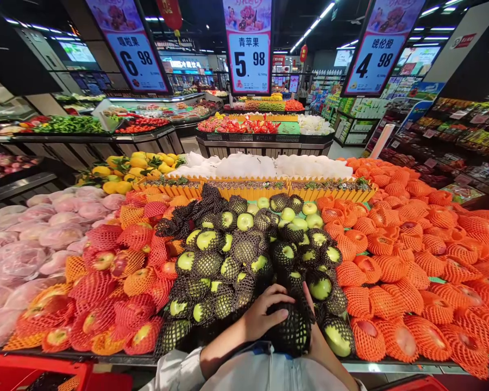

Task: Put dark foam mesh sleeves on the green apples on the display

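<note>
A green apple in a black foam net (290,327) sits at the front edge of the green apple pile (244,255). My left hand (264,310) curls over its top and left side. My right hand (314,331) presses against its right side, mostly hidden behind the netted apple, only the wrist and edge of the palm showing. Both forearms come up from the bottom of the view, with pale sleeves pushed back.
Red apples in red and orange nets (118,293) lie to the left, orange-netted fruit (415,260) to the right, pink-wrapped fruit (32,244) at far left. A yellow fence divider (252,190) backs the pile. Price signs (249,54) hang overhead. A red basket (20,374) is at bottom left.
</note>
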A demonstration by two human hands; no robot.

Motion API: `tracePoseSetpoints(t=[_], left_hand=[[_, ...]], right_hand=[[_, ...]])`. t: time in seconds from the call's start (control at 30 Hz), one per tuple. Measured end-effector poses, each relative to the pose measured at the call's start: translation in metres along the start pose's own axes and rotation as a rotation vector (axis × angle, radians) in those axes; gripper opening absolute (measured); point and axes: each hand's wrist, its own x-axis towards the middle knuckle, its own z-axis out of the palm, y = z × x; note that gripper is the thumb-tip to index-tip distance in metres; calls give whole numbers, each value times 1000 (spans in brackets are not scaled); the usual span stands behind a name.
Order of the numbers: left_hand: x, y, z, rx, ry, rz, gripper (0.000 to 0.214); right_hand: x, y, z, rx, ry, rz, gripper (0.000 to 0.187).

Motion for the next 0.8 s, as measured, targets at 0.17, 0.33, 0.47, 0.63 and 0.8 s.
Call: tracePoseSetpoints(t=[0.17,0.33,0.47,0.63,0.8], left_hand=[[1,-5,8,242,16,20,50],[5,-12,10,309,14,11,44],[5,-18,9,324,79,63,39],[4,-15,1,330,208,155,34],[44,18,-40,569,377,102,31]], right_hand=[[4,-5,2,49,-80,-90,108],[7,-1,6,52,-30,-66,89],[11,-1,2,-16,-50,-133,92],[18,-15,-1,-112,-9,-150,86],[23,-19,-10,-51,39,22,69]])
